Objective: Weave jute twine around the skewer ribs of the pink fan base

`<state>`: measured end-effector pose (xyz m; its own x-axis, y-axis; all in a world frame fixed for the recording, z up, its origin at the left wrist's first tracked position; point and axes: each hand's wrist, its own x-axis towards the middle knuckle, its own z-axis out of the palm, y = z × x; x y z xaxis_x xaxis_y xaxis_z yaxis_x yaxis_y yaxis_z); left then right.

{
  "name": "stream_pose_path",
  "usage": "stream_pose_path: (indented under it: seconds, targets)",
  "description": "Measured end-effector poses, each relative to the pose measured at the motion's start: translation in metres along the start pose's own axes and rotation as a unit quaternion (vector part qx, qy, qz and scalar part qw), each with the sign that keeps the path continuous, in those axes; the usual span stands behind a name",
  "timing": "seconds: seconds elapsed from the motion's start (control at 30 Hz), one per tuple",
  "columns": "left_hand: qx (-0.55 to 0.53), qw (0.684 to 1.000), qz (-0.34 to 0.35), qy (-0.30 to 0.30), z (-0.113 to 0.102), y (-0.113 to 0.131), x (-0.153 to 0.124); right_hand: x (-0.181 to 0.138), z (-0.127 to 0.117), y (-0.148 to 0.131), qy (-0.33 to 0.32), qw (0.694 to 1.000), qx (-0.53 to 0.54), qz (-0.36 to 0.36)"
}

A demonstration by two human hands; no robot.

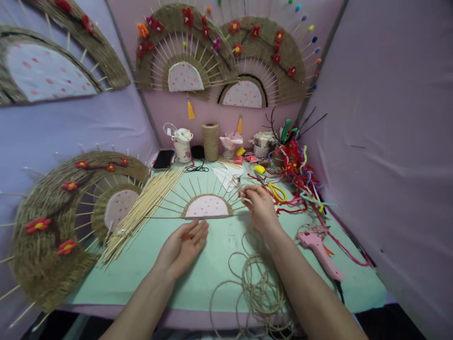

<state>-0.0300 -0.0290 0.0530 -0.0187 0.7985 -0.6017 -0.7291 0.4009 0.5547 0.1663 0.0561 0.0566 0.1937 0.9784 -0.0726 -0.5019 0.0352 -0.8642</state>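
A half-round fan frame (208, 206) lies on the table, its spotted white centre edged with twine and thin sticks fanning out. My left hand (186, 245) rests palm up just below its straight edge, fingers stretched and holding nothing. To the right of the frame, my right hand (260, 205) has its fingers pinched by the stick ends. Thin twine shows at those fingertips, though the exact grip is partly hidden. A loose heap of the same twine (262, 288) lies under my right forearm, running over the front table edge.
Bamboo sticks (148, 205) lie left of the frame, beside a finished flowered fan (46, 226). On the right are a pink glue gun (323, 255), yellow-handled scissors (278, 192) and tangled pipe cleaners (297, 165). Behind stand a twine spool (211, 141), a mug (183, 145) and a phone (163, 159).
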Motion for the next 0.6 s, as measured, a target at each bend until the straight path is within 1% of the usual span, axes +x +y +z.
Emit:
stream_pose_path:
  seconds: [0.07, 0.1, 0.13, 0.17, 0.2, 0.23, 0.27, 0.3, 0.33, 0.37, 0.4, 0.5, 0.6]
  targets:
    - [0.092, 0.994, -0.018, -0.054, 0.001, 0.001, -0.004, 0.000, -0.009, -0.016, 0.032, 0.994, 0.077, -0.078]
    - [0.158, 0.983, -0.015, -0.090, 0.004, 0.003, -0.003, 0.000, -0.015, -0.027, 0.043, 0.984, 0.121, -0.121]
    - [0.236, 0.964, 0.004, -0.125, 0.009, 0.006, 0.000, 0.000, -0.021, -0.038, 0.051, 0.974, 0.157, -0.153]
    - [0.326, 0.932, 0.042, -0.152, 0.017, 0.010, 0.007, 0.001, -0.028, -0.047, 0.059, 0.966, 0.186, -0.170]
    - [0.424, 0.883, 0.093, -0.178, 0.026, 0.015, 0.018, 0.002, -0.033, -0.055, 0.067, 0.961, 0.206, -0.171]
    - [0.513, 0.822, 0.158, -0.192, 0.037, 0.020, 0.031, 0.004, -0.038, -0.060, 0.079, 0.959, 0.222, -0.160]
    - [0.587, 0.753, 0.225, -0.192, 0.049, 0.025, 0.046, 0.006, -0.041, -0.063, 0.091, 0.958, 0.234, -0.139]
    - [0.654, 0.678, 0.287, -0.175, 0.063, 0.030, 0.063, 0.008, -0.043, -0.064, 0.100, 0.958, 0.243, -0.116]
    - [0.711, 0.590, 0.347, -0.161, 0.076, 0.033, 0.079, 0.010, -0.044, -0.062, 0.106, 0.958, 0.248, -0.094]
    - [0.761, 0.490, 0.394, -0.159, 0.090, 0.035, 0.095, 0.012, -0.045, -0.059, 0.107, 0.959, 0.251, -0.075]
    - [0.772, 0.456, 0.410, -0.168, 0.102, 0.035, 0.109, 0.014, -0.045, -0.054, 0.105, 0.960, 0.251, -0.062]
    - [0.791, 0.390, 0.422, -0.208, 0.131, 0.029, 0.141, 0.018, -0.047, -0.042, 0.097, 0.962, 0.249, -0.052]
    - [0.811, 0.340, 0.413, -0.236, 0.147, 0.018, 0.161, 0.018, -0.051, -0.035, 0.096, 0.964, 0.243, -0.053]
